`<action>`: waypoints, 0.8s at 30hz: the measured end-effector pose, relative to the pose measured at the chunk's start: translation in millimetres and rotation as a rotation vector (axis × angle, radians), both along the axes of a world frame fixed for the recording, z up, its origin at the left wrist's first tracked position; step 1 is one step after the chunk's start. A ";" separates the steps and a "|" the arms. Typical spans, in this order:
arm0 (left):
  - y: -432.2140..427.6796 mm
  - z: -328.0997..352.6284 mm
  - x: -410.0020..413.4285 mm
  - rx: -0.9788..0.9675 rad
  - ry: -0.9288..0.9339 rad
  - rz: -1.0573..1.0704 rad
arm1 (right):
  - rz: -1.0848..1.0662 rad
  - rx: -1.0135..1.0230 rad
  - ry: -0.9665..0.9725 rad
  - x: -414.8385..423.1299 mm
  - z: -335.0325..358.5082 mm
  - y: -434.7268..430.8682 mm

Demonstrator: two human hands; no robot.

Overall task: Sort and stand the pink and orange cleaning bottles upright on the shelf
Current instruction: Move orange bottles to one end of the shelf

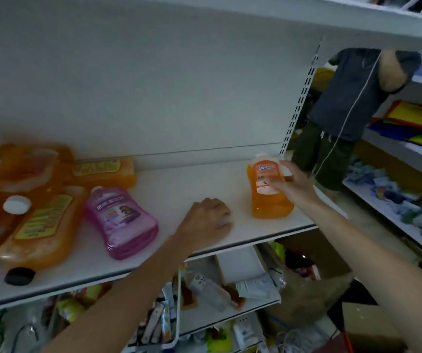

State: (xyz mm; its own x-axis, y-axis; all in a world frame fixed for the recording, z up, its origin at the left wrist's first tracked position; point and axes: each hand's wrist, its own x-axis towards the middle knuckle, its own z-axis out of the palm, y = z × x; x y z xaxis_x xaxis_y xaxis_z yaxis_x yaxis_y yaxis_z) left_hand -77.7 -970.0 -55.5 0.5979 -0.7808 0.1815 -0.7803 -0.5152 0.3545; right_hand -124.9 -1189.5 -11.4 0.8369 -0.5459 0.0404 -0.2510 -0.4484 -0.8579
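Observation:
An orange bottle [268,197] stands upright near the right end of the white shelf [179,194]. My right hand [294,186] is at its right side, fingers on the label, thumb behind. My left hand [208,220] rests on the shelf board with curled fingers and holds nothing. A pink bottle [122,220] lies flat left of that hand. Several orange bottles lie in a heap at the far left, one with a yellow label [41,225] and another [104,171] against the back panel.
A black cap [19,275] and a white cap [16,204] show by the heap. The shelf below holds mixed packets. A person in a dark top [350,103] stands past the shelf's right end. More shelves with coloured goods line the right.

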 end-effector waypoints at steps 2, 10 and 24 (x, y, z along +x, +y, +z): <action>1.9 -15.2 2.9 -0.118 -0.033 0.023 | -0.022 0.013 0.026 7.6 -5.5 -19.7; -2.3 -15.8 1.2 -0.144 -0.044 0.171 | -0.025 -0.029 0.113 40.7 -9.5 -75.1; 17.9 12.9 -17.3 -0.189 0.013 0.271 | -0.078 -0.653 0.308 92.5 -6.1 -77.8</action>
State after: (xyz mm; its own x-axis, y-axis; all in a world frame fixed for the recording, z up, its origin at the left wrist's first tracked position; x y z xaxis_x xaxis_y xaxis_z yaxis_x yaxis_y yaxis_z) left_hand -95.0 -952.1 -42.6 0.7823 -0.5462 0.2994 -0.6189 -0.6274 0.4726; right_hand -32.4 -1267.3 -17.5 0.8224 -0.5496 0.1472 -0.4904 -0.8158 -0.3065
